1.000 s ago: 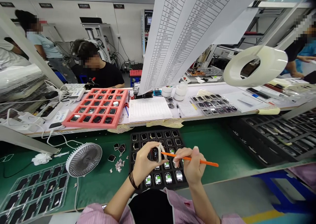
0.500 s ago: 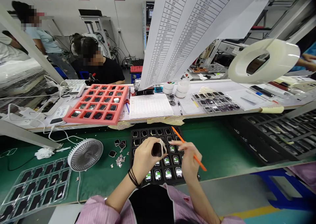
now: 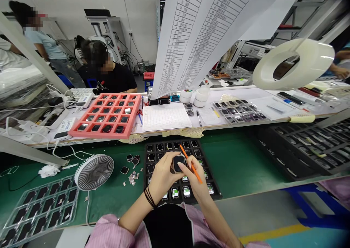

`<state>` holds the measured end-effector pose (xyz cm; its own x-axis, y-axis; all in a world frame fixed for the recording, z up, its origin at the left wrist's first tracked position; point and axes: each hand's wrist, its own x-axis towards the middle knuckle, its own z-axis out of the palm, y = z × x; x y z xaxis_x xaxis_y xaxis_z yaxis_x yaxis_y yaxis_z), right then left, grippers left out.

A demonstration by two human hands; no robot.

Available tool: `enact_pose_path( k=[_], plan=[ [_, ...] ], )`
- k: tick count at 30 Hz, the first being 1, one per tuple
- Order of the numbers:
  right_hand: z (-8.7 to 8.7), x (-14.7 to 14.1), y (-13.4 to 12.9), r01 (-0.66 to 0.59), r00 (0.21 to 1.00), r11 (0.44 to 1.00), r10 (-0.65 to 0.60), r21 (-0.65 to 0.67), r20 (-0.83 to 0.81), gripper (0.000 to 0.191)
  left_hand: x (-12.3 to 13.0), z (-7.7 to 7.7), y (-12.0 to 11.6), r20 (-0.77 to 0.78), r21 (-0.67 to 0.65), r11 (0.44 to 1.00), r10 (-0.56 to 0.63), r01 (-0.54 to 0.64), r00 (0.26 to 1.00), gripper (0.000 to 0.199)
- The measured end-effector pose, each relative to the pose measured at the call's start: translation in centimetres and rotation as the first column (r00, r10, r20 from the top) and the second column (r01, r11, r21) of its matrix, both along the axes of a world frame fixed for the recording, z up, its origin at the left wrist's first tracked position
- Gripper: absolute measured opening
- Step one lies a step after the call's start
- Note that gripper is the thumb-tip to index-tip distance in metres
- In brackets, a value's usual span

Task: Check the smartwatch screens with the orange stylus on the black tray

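1. Left hand (image 3: 164, 177) grips a square black smartwatch body (image 3: 177, 161) above a black tray, its fingers (image 3: 170, 161) curled around the watch's edge.
2. Right hand (image 3: 193, 175) meets the watch from the other side, one fingertip pressed on its dark face, while the fingers (image 3: 188, 175) pinch an orange stick (image 3: 192, 166) that slants past the watch.
3. Pink sleeves (image 3: 109, 229) cover both arms; black bands (image 3: 149, 197) circle the left wrist.
4. The black tray (image 3: 169, 141) lies on the green bench mat (image 3: 235, 167) directly beneath the hands, with rows of watch bodies in its pockets.
5. Left of the tray, small scraps (image 3: 132, 178) lie beside a small fan (image 3: 94, 172); a clear plastic tray (image 3: 41, 211) sits at lower left.
6. Stacked black trays (image 3: 306, 149) fill the right side of the frame.
7. Beyond the mat, a red foam tray (image 3: 105, 113) holds more watches, next to a paper log sheet (image 3: 166, 118).
8. A large tape roll (image 3: 294, 64) and a printed sheet (image 3: 207, 33) hang at upper right and top center; a seated co-worker (image 3: 109, 76) is at work at upper left.
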<state>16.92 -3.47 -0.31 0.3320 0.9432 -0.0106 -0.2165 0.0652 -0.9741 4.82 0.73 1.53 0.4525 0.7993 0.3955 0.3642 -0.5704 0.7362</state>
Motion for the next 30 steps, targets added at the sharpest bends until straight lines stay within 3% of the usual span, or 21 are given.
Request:
enact_pose_path(
  k=[12,18,23,25,27,30],
  plan=[
    [-0.7,0.1,-0.3,0.062,0.995,0.996,-0.056,0.071,-0.085,0.037,0.3,0.0,0.2,0.092,0.082,0.995,-0.055,0.048,0.994,0.042],
    [-0.5,0.1,-0.1,0.13,0.986,0.989,-0.121,0.072,-0.113,0.038,-0.6,-0.5,1.0,0.161,0.076,0.992,0.091,-0.105,0.983,0.047],
    [-0.2,0.2,0.0,0.084,0.992,0.993,-0.076,0.079,-0.096,0.035,-1.1,-0.4,1.5,0.156,0.005,0.99,0.138,-0.14,0.978,0.047],
    [-1.4,0.8,0.1,0.116,0.993,0.991,-0.115,0.067,-0.015,0.035,-1.1,-1.0,1.9,0.146,-0.016,0.991,0.133,-0.132,0.98,0.046],
    [-4.0,1.7,0.4,0.151,0.982,0.987,-0.155,0.048,0.105,0.035,-1.0,-2.6,2.7,0.12,-0.056,0.99,0.137,-0.131,0.983,0.047],
    [-9.8,3.5,1.5,0.198,0.927,0.98,-0.186,-0.006,0.326,0.037,-0.4,-7.6,4.5,0.002,-0.156,0.977,0.146,-0.144,0.989,0.047]
  ],
)
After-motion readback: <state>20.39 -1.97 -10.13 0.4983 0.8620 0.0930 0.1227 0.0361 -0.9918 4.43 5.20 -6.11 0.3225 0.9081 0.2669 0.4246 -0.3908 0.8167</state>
